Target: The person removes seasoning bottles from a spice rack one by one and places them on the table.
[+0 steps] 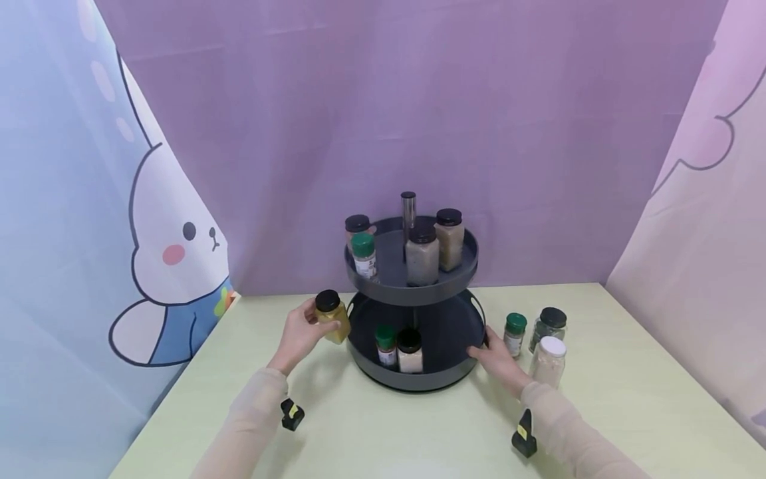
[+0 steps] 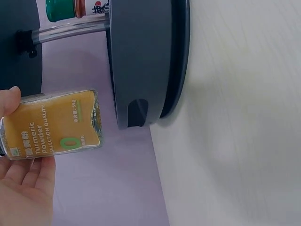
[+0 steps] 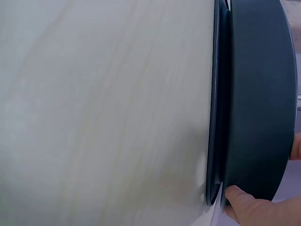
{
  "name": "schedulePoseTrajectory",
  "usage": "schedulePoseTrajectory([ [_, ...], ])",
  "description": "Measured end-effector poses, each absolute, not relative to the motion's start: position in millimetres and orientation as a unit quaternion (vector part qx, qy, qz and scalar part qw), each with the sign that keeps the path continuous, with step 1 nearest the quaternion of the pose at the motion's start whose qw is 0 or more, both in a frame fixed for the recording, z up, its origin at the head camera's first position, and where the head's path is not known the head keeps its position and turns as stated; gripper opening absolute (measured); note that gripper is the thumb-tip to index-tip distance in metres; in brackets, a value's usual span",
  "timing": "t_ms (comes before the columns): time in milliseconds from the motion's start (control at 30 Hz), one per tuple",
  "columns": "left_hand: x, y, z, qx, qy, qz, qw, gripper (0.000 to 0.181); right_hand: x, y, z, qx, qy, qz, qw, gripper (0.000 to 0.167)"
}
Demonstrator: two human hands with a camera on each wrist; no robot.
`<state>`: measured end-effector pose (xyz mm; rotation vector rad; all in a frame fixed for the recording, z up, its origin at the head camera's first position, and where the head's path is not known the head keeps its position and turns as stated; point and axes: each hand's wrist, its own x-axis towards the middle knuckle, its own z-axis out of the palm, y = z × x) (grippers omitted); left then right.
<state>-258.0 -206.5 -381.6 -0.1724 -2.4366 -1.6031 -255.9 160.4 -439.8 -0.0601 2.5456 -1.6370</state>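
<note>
My left hand (image 1: 301, 337) holds a yellow turmeric powder jar (image 1: 332, 318) with a black lid, off the table at the left of a dark two-tier round rack (image 1: 419, 381). In the left wrist view the jar (image 2: 56, 125) lies between thumb and fingers, beside the lower tray (image 2: 143, 56). At the rack's right side my right hand (image 1: 499, 361) grips the lower tray's rim; the right wrist view shows the thumb and a finger of that hand (image 3: 258, 209) at the tray wall (image 3: 258, 103). A green-lidded jar (image 1: 386, 346) and a black-lidded jar (image 1: 410, 351) stand in the lower tray.
Several jars, one a grey one (image 1: 422, 259), stand on the upper tray. On the table right of the rack are a green-lidded jar (image 1: 514, 334), a dark-lidded jar (image 1: 548, 327) and a white-lidded jar (image 1: 547, 364). A purple cloth (image 1: 419, 100) hangs behind.
</note>
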Motion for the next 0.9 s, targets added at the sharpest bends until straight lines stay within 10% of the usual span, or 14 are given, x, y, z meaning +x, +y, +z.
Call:
schedulePoseTrajectory([
  [900,-258,-246,-394,-0.014,-0.829,-0.550,0.095,0.059,-258,163,-442,-0.022,0.848,-0.526,0.066,0.073],
])
